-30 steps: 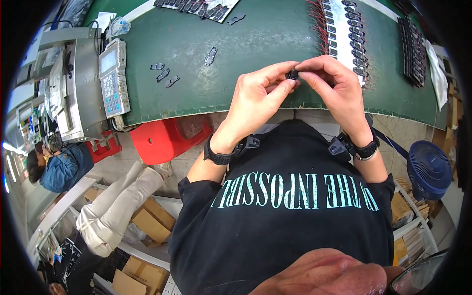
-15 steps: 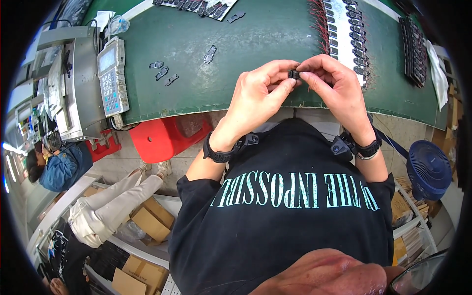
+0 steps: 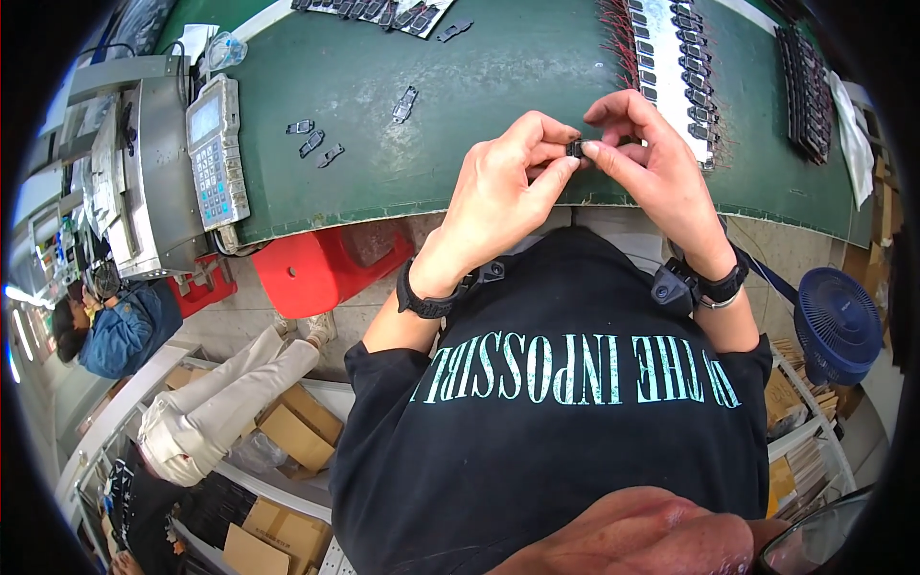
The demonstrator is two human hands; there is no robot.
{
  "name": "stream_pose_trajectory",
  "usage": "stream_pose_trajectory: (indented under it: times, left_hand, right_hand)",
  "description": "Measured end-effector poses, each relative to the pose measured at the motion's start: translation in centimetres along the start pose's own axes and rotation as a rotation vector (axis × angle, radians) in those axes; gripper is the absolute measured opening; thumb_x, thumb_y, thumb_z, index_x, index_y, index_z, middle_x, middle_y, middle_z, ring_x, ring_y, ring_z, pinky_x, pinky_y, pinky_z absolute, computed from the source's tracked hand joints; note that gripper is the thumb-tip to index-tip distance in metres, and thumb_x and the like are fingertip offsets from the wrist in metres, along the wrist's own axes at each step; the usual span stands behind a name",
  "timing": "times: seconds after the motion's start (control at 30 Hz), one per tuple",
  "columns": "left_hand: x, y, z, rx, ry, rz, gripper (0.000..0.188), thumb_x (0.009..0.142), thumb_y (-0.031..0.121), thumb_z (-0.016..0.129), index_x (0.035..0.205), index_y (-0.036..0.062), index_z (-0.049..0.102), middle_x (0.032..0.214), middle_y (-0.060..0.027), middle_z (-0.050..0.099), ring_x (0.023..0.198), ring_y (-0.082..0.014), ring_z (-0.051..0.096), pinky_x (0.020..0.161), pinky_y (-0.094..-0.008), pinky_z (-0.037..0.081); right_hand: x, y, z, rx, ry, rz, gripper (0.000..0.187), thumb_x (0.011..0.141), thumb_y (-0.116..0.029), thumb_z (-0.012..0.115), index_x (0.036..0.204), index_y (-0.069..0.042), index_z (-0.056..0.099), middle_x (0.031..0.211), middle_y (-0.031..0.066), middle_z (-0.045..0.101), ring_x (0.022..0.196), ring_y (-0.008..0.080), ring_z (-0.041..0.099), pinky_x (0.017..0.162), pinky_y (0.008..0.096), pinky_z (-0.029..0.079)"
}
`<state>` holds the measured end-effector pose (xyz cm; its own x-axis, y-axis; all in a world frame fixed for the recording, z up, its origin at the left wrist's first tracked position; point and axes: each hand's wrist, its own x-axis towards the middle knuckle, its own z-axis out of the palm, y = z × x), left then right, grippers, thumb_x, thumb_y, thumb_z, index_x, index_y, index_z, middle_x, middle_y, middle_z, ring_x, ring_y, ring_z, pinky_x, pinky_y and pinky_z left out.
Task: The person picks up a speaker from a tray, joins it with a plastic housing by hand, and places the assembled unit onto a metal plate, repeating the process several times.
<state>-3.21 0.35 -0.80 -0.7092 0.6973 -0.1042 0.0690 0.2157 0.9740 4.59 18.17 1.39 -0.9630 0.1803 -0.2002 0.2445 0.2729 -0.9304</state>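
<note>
Over the near edge of the green table, my left hand [image 3: 508,182] pinches a small black plastic part [image 3: 575,149] between thumb and fingers. My right hand [image 3: 656,163] meets it from the other side, its thumb tip against the part and its index finger lifted off. The right hand's other fingers are curled and partly hidden. Fine details of the part are too small to make out. A similar loose black part [image 3: 405,104] lies farther left, and several more [image 3: 311,143] are grouped beyond my left hand.
Right of my hands runs a white strip [image 3: 676,91] bearing rows of black parts with red wires. A black stack [image 3: 805,96] stands at the far right. On the left is a machine with a keypad controller [image 3: 216,153]. A red stool [image 3: 307,273] and blue fan [image 3: 839,326] flank me.
My right index finger has lifted away from the black part, opening a gap above the thumb. The left hand keeps its pinch in nearly the same place.
</note>
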Motion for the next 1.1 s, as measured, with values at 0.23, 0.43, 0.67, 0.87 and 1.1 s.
stream_pose_trajectory:
  times: [0.23, 0.43, 0.67, 0.87, 1.1]
  left_hand:
    - [0.0, 0.2, 0.3, -0.032, 0.033, 0.049, 0.018, 0.09, 0.003, 0.065, 0.105, -0.0047, 0.06, 0.088, -0.0198, 0.074, 0.083, -0.0249, 0.075, 0.071, -0.0313, 0.058]
    - [0.1, 0.3, 1.0, -0.163, -0.026, -0.084, 0.013, 0.094, -0.001, 0.063, 0.106, -0.0052, 0.06, 0.097, -0.0123, 0.072, 0.087, -0.0145, 0.071, 0.078, -0.0258, 0.058]
    - [-1.1, -0.2, 3.3, -0.337, 0.215, 0.036, 0.014, 0.093, 0.0, 0.065, 0.105, -0.0042, 0.059, 0.088, -0.0111, 0.074, 0.081, -0.0141, 0.073, 0.072, -0.0259, 0.058]
    - [-0.3, -0.6, 6.1, -0.141, 0.109, 0.18, 0.017, 0.094, -0.001, 0.063, 0.109, -0.0038, 0.057, 0.094, -0.0121, 0.073, 0.082, -0.0141, 0.072, 0.072, -0.0257, 0.058]
    - [1.0, 0.9, 6.4, -0.329, 0.053, 0.052, 0.019, 0.094, 0.003, 0.065, 0.112, -0.0017, 0.058, 0.108, -0.0116, 0.071, 0.083, -0.0131, 0.071, 0.069, -0.0241, 0.056]
  right_hand:
    - [0.4, 1.0, -0.2, 0.208, -0.128, -0.028, 0.021, 0.095, -0.002, 0.062, 0.115, 0.001, 0.055, 0.102, 0.0026, 0.057, 0.095, 0.0071, 0.055, 0.085, 0.0226, 0.049]
    - [-0.8, 0.7, -0.3, -0.067, -0.06, -0.086, 0.02, 0.095, -0.003, 0.061, 0.114, 0.002, 0.055, 0.104, 0.0062, 0.059, 0.098, 0.0096, 0.059, 0.088, 0.0254, 0.051]
    - [-2.5, 1.1, 0.2, 0.172, 0.086, -0.054, 0.016, 0.091, -0.001, 0.065, 0.106, 0.003, 0.062, 0.095, 0.0072, 0.067, 0.098, 0.0146, 0.066, 0.088, 0.0299, 0.054]
    - [-4.7, 1.2, -1.5, -0.285, 0.279, -0.239, 0.011, 0.089, -0.002, 0.068, 0.099, 0.001, 0.066, 0.093, 0.0045, 0.067, 0.083, 0.0107, 0.064, 0.076, 0.0268, 0.052]
    - [-6.0, 2.7, -6.4, -0.315, 0.549, 0.064, 0.015, 0.086, -0.003, 0.071, 0.1, 0.0, 0.067, 0.088, 0.0058, 0.064, 0.074, 0.0118, 0.058, 0.068, 0.0251, 0.048]
